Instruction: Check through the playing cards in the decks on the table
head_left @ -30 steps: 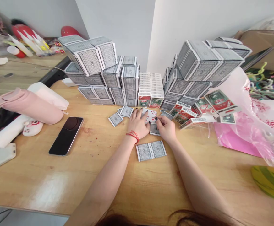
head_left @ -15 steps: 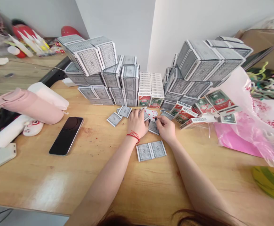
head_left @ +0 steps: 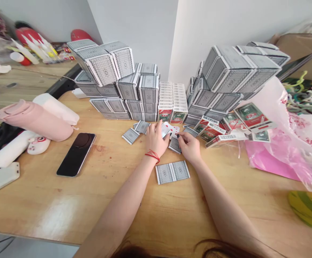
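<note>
My left hand, with a red string at its wrist, holds a grey-backed playing card between thumb and fingers. Facing it, my right hand is closed in a pinch at the edge of another grey-backed playing card. Its fingertips partly hide what they grip. Just beyond both hands, face-up red-suited cards show. Loose cards lie left of my left hand, and one card lies behind my right hand. Nearer to me, two joined card panels lie flat between my forearms.
Card-covered blocks rise at the left and more blocks at the right. Boxed decks stand between them. Tipped card boxes, pink plastic and yellow tape lie rightward. A phone and pink bottle lie leftward.
My left index finger has lifted and straightened, showing more of the card beneath it. My right hand stays almost in place. The whole view has shifted slightly.
</note>
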{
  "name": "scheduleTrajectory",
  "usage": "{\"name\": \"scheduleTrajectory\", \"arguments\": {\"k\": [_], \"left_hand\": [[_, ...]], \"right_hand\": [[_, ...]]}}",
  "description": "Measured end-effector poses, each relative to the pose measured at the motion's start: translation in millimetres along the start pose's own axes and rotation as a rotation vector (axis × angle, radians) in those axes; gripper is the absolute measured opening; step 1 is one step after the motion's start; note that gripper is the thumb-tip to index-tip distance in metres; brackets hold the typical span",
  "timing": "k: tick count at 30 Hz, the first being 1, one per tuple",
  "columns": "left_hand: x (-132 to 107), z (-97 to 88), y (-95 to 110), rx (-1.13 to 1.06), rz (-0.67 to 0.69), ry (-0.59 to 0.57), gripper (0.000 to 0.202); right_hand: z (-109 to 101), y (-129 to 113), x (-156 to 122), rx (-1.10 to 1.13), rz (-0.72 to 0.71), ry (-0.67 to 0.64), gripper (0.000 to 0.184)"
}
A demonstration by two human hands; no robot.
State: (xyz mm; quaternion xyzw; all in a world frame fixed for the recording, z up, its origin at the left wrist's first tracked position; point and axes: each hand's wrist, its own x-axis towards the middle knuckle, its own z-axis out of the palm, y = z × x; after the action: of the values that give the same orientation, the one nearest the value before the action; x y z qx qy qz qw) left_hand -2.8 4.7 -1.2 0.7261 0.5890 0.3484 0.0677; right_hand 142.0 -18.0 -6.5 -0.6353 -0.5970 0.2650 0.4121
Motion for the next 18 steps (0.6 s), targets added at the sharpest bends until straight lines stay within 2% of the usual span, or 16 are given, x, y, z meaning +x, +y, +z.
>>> {"name": "scheduleTrajectory", "arguments": {"k": [5,8,18], "left_hand": [[0.9,-4.6,4.2,-0.06,0.038,0.079,0.055],[0.2,-6.4,5.6,-0.044,0.04,0.068,0.054],[-5.2,-9.5,9.2,0.24,-0.167,0.067,0.06]], "right_hand": [[-0.4,-0.1,-0.2,0.012,0.013,0.007,0.029],[-0.3,0.5,0.0,0.018,0.02,0.005,0.029],[0.4,1.8,-0.4,0.0,-0.007,0.004,0.029]]}}
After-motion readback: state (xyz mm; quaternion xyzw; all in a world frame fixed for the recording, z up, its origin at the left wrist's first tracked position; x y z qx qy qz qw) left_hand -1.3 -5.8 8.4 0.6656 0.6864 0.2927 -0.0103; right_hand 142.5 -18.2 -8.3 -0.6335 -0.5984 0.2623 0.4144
